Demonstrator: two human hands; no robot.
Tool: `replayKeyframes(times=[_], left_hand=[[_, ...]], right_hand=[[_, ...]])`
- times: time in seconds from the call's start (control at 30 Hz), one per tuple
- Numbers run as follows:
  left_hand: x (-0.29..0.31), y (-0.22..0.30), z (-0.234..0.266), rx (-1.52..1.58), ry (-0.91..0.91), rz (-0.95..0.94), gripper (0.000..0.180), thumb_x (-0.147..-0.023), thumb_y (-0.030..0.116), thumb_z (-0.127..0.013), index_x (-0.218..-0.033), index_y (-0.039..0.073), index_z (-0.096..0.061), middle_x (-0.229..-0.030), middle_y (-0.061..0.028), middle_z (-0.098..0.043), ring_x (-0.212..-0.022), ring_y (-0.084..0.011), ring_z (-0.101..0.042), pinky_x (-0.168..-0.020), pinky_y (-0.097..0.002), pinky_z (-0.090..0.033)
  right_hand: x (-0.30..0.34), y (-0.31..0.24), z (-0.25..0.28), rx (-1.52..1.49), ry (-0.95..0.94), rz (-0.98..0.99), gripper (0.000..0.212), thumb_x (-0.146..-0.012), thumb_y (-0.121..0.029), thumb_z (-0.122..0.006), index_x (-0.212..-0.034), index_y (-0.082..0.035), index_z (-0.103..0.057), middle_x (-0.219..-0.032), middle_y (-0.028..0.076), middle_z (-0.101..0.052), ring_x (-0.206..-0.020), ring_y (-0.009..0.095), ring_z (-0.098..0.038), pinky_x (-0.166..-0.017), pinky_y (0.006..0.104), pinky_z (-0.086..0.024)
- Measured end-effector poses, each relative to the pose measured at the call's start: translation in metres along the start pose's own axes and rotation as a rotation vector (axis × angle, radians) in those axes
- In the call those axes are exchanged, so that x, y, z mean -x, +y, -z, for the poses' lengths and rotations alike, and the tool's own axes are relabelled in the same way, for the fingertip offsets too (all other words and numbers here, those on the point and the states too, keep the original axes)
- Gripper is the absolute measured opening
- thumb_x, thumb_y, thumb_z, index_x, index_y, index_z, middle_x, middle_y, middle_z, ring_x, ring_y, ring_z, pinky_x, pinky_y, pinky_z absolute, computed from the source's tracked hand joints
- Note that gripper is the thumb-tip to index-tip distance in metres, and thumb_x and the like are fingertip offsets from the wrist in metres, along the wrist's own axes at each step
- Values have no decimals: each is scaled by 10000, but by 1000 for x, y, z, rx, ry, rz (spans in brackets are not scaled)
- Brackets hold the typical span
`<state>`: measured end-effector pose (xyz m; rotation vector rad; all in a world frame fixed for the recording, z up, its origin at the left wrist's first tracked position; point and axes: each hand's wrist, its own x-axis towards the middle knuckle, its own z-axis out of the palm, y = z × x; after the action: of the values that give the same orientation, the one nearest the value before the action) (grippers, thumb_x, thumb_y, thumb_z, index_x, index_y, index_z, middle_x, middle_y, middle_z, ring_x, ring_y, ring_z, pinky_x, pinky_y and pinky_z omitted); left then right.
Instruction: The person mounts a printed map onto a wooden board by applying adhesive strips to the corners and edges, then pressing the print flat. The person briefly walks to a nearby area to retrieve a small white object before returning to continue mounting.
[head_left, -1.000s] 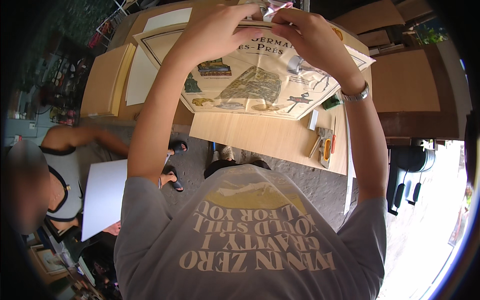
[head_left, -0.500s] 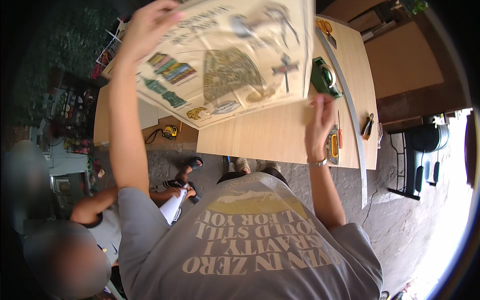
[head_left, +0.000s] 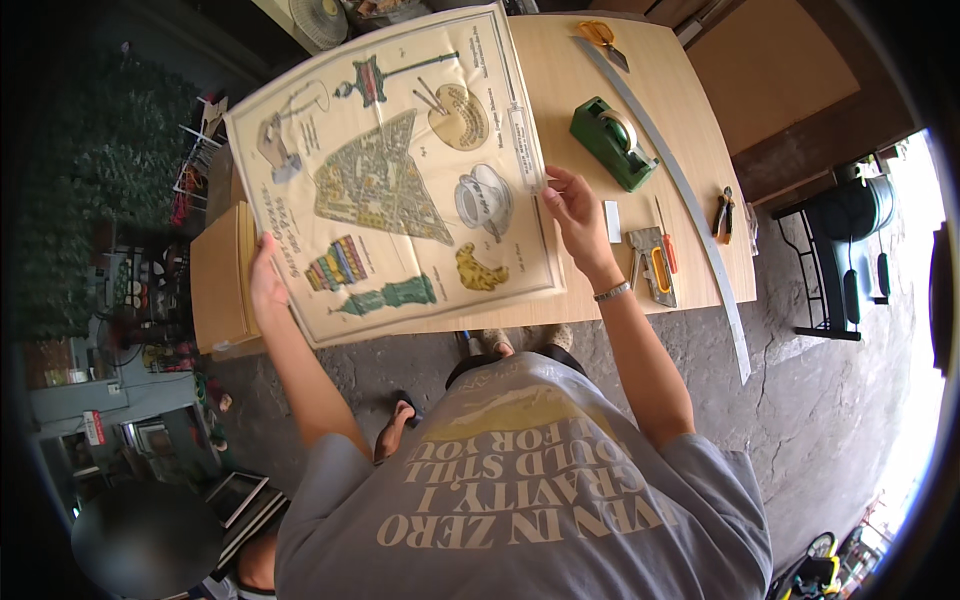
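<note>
Poster point(head_left: 385, 110): is filling the upper left of the frame, tilting above the table's left part
Handling: is probably behaving as a light, flexible sheet; creases are showing, so it is likely marking easily
Hold: the 2 opposite edges are seeming the safest places, away from the printed middle
Left hand point(head_left: 268, 288): is pinching the left edge, its thumb lying along it, its other fingers hiding behind
Right hand point(head_left: 582, 222): is meeting the right edge, fingers curling loosely; whether they are pinching, I cannot tell
Table point(head_left: 660, 95): is showing pale wood grain, carrying a green tape dispenser point(head_left: 607, 150), a staple gun point(head_left: 652, 266) and a metal ruler point(head_left: 683, 178) right of centre
Room: a cracked concrete floor point(head_left: 765, 400) is spreading at lower right; a fan point(head_left: 320, 20) is standing at upper left
</note>
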<state>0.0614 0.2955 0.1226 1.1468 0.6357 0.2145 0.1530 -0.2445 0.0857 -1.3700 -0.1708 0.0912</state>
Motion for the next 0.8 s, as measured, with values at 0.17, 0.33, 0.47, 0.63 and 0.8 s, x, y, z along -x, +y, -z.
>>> replayKeyframes(times=[0.17,0.33,0.47,0.63,0.8], left_hand=[[37,-91,12,98,79,14,343,-1024,332,-658,-1242,75,-592,-1253,-89,-683,-1154,-251,-655,-986,-426,-536],[76,-141,-12,199,158,-53,396,-1042,359,-630,-1312,77,-560,-1309,-94,-651,-1210,-247,-623,-1013,-426,-512],[96,-175,-36,251,244,-80,311,-1063,331,-599,-1252,89,-546,-1264,-86,-642,-1174,-248,-624,-1003,-445,-502],[102,-189,-76,78,205,-42,275,-1036,303,-653,-1143,50,-642,-1021,-36,-697,-968,-112,-679,-785,-279,-514],[118,-105,-142,-745,-22,-230,299,-1008,310,-698,-1134,39,-708,-993,-59,-735,-812,-96,-634,-729,-275,-524]], right_hand=[[9,-2,-8,84,104,-3,305,-1023,-154,-663,-1249,42,-605,-943,39,-667,-812,91,-630,-740,247,-516],[5,-3,-13,295,199,20,213,-991,-144,-692,-1112,24,-644,-824,59,-686,-710,90,-620,-641,258,-495],[-12,-38,-14,445,235,128,158,-967,-121,-706,-1049,9,-670,-795,59,-695,-673,94,-608,-617,271,-485],[-53,-144,-30,593,128,417,131,-965,-106,-694,-1031,7,-683,-787,64,-704,-669,102,-619,-621,275,-489],[-68,-239,-71,763,-71,753,97,-952,-107,-685,-1024,-41,-682,-821,111,-737,-730,233,-714,-656,331,-522]])
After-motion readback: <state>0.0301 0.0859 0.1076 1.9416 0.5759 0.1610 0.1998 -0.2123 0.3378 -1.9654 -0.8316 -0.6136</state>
